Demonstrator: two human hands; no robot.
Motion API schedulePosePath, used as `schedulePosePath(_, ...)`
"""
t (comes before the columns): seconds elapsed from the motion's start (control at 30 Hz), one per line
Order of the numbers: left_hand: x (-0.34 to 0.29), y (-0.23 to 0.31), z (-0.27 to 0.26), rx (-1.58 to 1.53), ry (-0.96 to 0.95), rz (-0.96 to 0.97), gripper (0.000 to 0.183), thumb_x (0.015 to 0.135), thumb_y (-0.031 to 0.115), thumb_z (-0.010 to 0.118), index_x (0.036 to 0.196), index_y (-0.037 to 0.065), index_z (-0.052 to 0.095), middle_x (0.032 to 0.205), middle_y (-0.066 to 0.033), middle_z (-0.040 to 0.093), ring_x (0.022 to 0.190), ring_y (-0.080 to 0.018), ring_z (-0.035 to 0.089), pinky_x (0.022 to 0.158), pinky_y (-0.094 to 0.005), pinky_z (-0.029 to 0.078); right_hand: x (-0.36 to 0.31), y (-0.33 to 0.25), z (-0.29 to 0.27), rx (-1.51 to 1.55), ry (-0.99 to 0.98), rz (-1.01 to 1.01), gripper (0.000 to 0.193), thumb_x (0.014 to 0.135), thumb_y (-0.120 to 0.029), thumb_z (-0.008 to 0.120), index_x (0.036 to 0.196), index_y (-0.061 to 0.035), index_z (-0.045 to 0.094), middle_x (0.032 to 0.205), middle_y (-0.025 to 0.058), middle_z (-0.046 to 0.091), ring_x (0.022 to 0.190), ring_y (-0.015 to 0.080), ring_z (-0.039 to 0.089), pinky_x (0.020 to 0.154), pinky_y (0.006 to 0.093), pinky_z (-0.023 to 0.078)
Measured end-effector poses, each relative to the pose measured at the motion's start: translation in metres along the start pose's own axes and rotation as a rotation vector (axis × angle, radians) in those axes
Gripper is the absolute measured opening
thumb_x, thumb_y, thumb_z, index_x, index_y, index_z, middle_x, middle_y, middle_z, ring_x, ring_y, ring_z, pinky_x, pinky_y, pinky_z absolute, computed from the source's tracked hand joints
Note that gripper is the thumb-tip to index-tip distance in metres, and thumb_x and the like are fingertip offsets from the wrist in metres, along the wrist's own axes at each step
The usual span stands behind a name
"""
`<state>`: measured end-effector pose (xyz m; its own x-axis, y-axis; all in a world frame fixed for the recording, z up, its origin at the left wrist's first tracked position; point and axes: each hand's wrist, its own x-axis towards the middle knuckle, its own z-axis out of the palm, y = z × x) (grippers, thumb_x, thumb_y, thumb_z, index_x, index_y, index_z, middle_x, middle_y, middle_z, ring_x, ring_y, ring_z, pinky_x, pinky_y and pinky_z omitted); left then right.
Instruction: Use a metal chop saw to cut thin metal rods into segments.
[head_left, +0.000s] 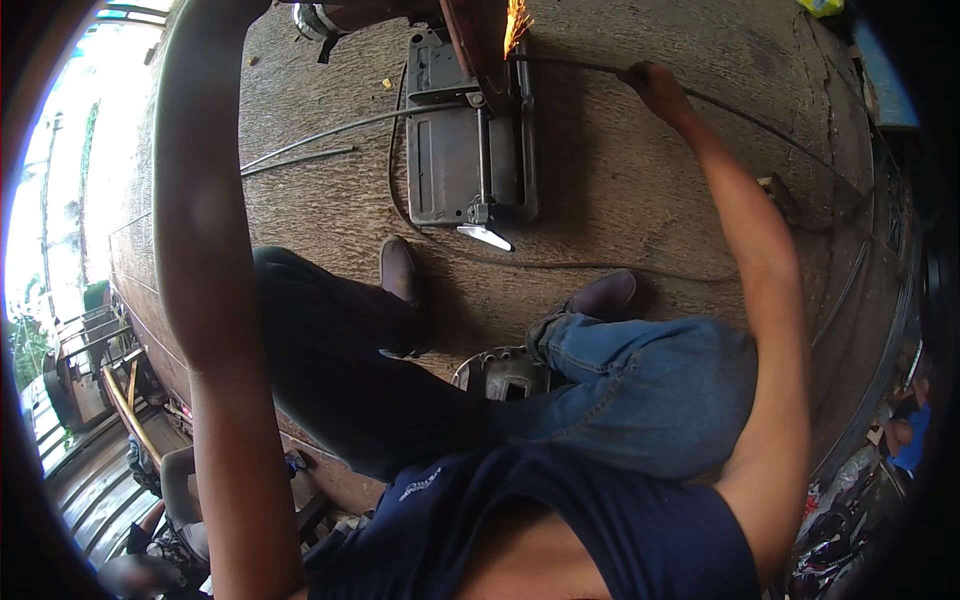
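Observation:
My right hand is closed round a long thin metal rod, which runs from the cut-off saw out to the right. Orange sparks fly up beside the rod's end at the saw. My left arm reaches to the top edge, where its hand is out of view. The saw's dark metal base rests on the rough floor, with a clamp screw along it and a pale metal handle at its near end. The upper part of the saw is cut off by the frame.
More rods lie left of the saw. A cable curls round its base and off right. Between my feet and seat lies a welding mask. Another person sits at lower left; one in blue is at far right, near scattered items.

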<state>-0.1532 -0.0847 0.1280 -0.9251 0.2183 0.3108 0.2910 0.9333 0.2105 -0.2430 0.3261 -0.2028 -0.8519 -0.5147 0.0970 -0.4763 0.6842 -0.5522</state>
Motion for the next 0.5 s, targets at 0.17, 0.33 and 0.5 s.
schedulePosePath(0.17, 0.0, 0.001, 0.001, -0.154, 0.01, -0.068, 0.054, 0.069, 0.015, 0.078, 0.113, 0.003, 0.049, 0.084, -0.0037, 0.06, 0.07, -0.0128, 0.056, 0.067, -0.0251, 0.047, -0.001, -0.002, 0.0, 0.012, 0.004, 0.006, 0.037, 0.09, -0.033, 0.056, 0.085, 0.003, 0.061, 0.074, 0.0223, 0.058, 0.067, 0.0333, 0.056, 0.065, 0.0401, 0.042)
schedulePosePath(0.33, -0.001, 0.003, 0.001, -0.305, 0.023, -0.137, 0.054, 0.069, 0.015, 0.078, 0.114, 0.003, 0.049, 0.084, -0.0036, 0.06, 0.07, -0.0126, 0.056, 0.067, -0.0252, 0.047, -0.002, -0.001, 0.0, 0.009, 0.034, -0.019, 0.038, 0.09, -0.034, 0.056, 0.085, 0.0028, 0.062, 0.073, 0.0224, 0.058, 0.065, 0.033, 0.055, 0.065, 0.0402, 0.042)
schedulePosePath(0.5, -0.001, 0.011, -0.004, -0.078, -0.016, -0.004, 0.054, 0.069, 0.014, 0.077, 0.114, 0.002, 0.049, 0.084, -0.0032, 0.06, 0.069, -0.0123, 0.055, 0.066, -0.0253, 0.047, -0.002, 0.002, 0.0, -0.009, 0.015, -0.003, 0.038, 0.09, -0.034, 0.056, 0.085, 0.0022, 0.062, 0.072, 0.0223, 0.058, 0.064, 0.0329, 0.055, 0.064, 0.0401, 0.042)
